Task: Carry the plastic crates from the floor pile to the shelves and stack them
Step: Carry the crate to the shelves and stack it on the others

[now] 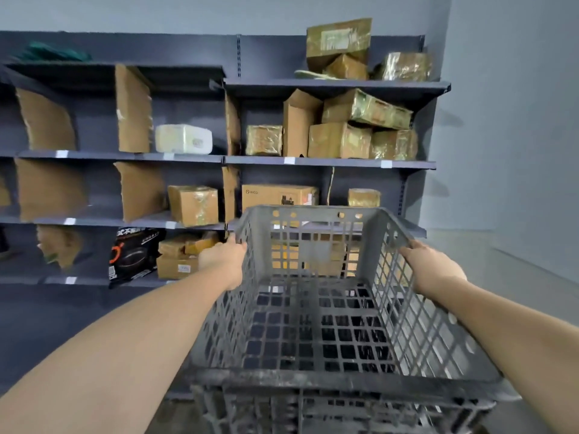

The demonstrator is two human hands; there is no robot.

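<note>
Nearest me, a grey plastic crate point(316, 308), both my hands gripping its side rims: left hand point(222, 258), right hand point(434, 264). Its far edge could knock the shelves point(329, 162) ahead.

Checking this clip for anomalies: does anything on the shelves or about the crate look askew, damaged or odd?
Mostly minor. On the right bay, a taped parcel lies tilted across other boxes. A black packet on the bottom shelf leans with its corner over the edge. The grey crate, held by the left hand and right hand, looks scuffed but intact.
</note>
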